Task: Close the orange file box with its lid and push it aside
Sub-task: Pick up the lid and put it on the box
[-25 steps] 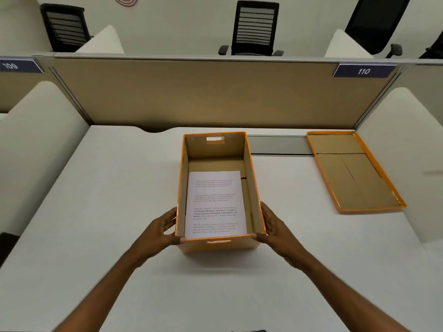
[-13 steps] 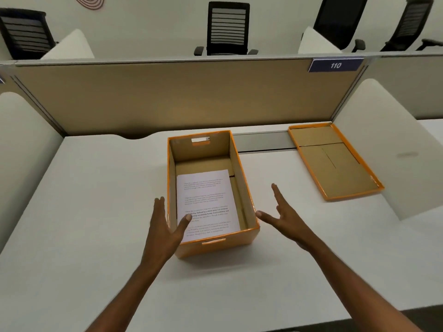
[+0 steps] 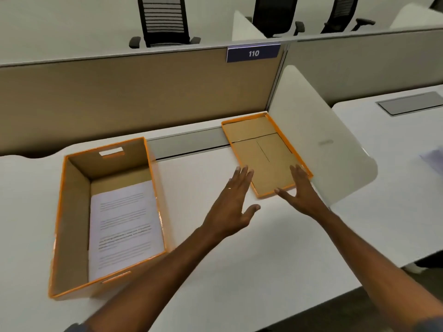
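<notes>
The orange file box (image 3: 72,224) stands open on the left of the white desk (image 3: 239,271), with a printed sheet (image 3: 122,224) lying flat inside. Its orange lid (image 3: 261,149) lies upside down at the back right, brown inner face up. My left hand (image 3: 233,204) hovers open just left of the lid's near corner, fingers spread. My right hand (image 3: 299,190) is open over the lid's near right edge, fingertips at or above its rim; I cannot tell whether they touch it. Neither hand holds anything.
A tan partition (image 3: 134,97) with a "110" label (image 3: 253,52) runs along the desk's back edge. A white side divider (image 3: 323,144) stands right beside the lid. Office chairs (image 3: 165,22) sit beyond the partition. Another desk (image 3: 395,152) lies to the right.
Both hands left the box's sides and moved right toward the lid. The view has swung to the right, so the box now sits at the left.
</notes>
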The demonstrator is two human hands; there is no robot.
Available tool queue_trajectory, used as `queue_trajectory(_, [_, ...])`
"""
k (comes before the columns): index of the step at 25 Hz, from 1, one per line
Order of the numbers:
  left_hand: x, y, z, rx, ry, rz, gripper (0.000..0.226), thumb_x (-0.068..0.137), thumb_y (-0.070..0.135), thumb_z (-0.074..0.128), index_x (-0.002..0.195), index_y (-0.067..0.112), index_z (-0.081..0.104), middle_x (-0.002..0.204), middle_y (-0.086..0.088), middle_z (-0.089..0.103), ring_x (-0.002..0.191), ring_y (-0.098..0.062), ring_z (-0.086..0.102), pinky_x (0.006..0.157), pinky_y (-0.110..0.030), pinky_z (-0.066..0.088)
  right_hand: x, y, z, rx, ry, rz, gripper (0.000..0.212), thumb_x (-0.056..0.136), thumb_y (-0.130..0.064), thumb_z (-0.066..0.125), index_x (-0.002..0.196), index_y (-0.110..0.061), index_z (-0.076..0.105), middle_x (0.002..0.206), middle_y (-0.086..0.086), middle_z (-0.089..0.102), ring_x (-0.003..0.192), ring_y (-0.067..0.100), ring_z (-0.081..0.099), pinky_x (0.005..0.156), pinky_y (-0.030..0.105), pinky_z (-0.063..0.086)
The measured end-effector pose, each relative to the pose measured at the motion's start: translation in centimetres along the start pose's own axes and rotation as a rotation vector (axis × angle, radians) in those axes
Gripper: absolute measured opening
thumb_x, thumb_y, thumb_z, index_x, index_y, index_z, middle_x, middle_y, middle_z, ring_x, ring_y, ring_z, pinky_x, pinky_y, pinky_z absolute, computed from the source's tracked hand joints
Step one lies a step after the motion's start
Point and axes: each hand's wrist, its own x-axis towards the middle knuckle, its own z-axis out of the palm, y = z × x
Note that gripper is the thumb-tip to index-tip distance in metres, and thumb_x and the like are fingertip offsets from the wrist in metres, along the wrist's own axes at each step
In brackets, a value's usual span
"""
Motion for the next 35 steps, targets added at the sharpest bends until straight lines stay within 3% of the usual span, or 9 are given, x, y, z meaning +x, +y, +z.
queue_trajectory(7, [11.4,0.6,11.2,0.197,-0.186,-0.056,0.083,0.099,0.042,0.053,0.162,0.012,0.008,0.172,-0.006,0.000,0.159,-0.022,-0.006,0.129,-0.039,0.009,7.4,8.6,-4.1,-0.108,-0.070,-0.039,0.097,0.096,-0.049,0.062,0.164,-0.013,0.004,0.173,0.009,-0.008,0.160,0.030,-0.010,0.127,0.049,0.007])
queue_trajectory(15, [11.1,-3.5,17.4,0.422,-0.417,-0.259,0.080,0.101,0.054,0.039,0.162,0.013,0.008,0.172,-0.008,-0.001,0.159,-0.024,-0.007,0.129,-0.045,0.000,7.4,14.5,0.9,-0.305,-0.222,-0.059,0.090,0.101,-0.055,0.047,0.164,-0.008,0.003,0.173,0.012,-0.003,0.161,0.032,-0.004,0.128,0.048,0.003])
queue_trajectory(18, [9.1,-5.1,17.4,0.368,-0.348,-0.266,0.076,0.100,0.055,0.041,0.161,0.019,0.016,0.172,-0.005,0.004,0.159,-0.023,-0.007,0.129,-0.045,0.005,6.0,15.0,2.5,-0.375,-0.189,-0.116,0.087,0.101,-0.059,0.041,0.164,-0.009,0.007,0.174,0.010,0.002,0.161,0.029,0.000,0.129,0.049,0.002])
queue_trajectory(21, [8.4,-5.5,16.5,0.225,-0.189,-0.294,0.074,0.099,0.053,0.048,0.158,0.015,0.028,0.171,-0.007,0.008,0.159,-0.024,0.001,0.128,-0.041,0.018,7.0,14.4,1.9,-0.196,-0.082,-0.099,0.082,0.102,-0.050,0.050,0.163,-0.008,0.015,0.173,0.010,0.009,0.160,0.027,0.008,0.130,0.047,0.007])
queue_trajectory(25, [11.2,-4.6,15.1,-0.193,0.054,-0.594,0.083,0.097,0.035,0.063,0.160,0.006,0.016,0.170,-0.011,0.013,0.157,-0.022,0.015,0.117,-0.011,0.021,10.7,13.5,-0.3,0.070,-0.079,0.101,0.095,0.096,-0.029,0.069,0.161,0.001,0.008,0.172,0.019,0.009,0.159,0.035,0.011,0.129,0.046,0.015])
queue_trajectory(28, [13.6,-4.4,14.4,-0.447,0.172,-0.802,0.071,0.093,0.027,0.069,0.152,0.004,0.036,0.155,-0.013,0.047,0.145,-0.029,0.043,0.120,-0.041,0.037,12.2,13.0,-1.2,0.161,-0.189,0.207,0.109,0.088,-0.025,0.080,0.162,-0.001,0.004,0.169,0.018,0.021,0.154,0.035,0.027,0.122,0.045,0.028])
queue_trajectory(30, [14.3,-4.7,14.2,-0.522,0.169,-0.909,0.070,0.090,0.026,0.073,0.148,0.003,0.041,0.148,-0.014,0.053,0.139,-0.033,0.049,0.114,-0.049,0.042,12.3,13.0,-1.6,0.206,-0.183,0.190,0.101,0.083,-0.023,0.084,0.159,-0.005,0.020,0.157,0.017,0.043,0.142,0.036,0.045,0.113,0.045,0.041])
queue_trajectory(33, [13.5,-5.0,13.8,-0.533,0.148,-0.923,0.070,0.082,0.011,0.079,0.144,0.005,0.047,0.138,-0.010,0.057,0.133,-0.034,0.052,0.105,-0.045,0.050,11.4,13.1,-2.2,0.241,-0.187,0.125,0.082,0.084,-0.021,0.084,0.152,-0.017,0.038,0.139,0.009,0.062,0.124,0.029,0.060,0.105,0.043,0.051])
queue_trajectory(35, [12.2,-5.0,13.3,-0.548,0.134,-0.852,0.065,0.078,-0.002,0.076,0.137,0.011,0.054,0.123,0.002,0.062,0.123,-0.030,0.058,0.086,-0.027,0.054,10.8,13.4,-2.9,0.229,-0.189,0.105,0.080,0.086,-0.018,0.080,0.154,-0.024,0.038,0.136,0.005,0.064,0.119,0.026,0.062,0.100,0.042,0.054])
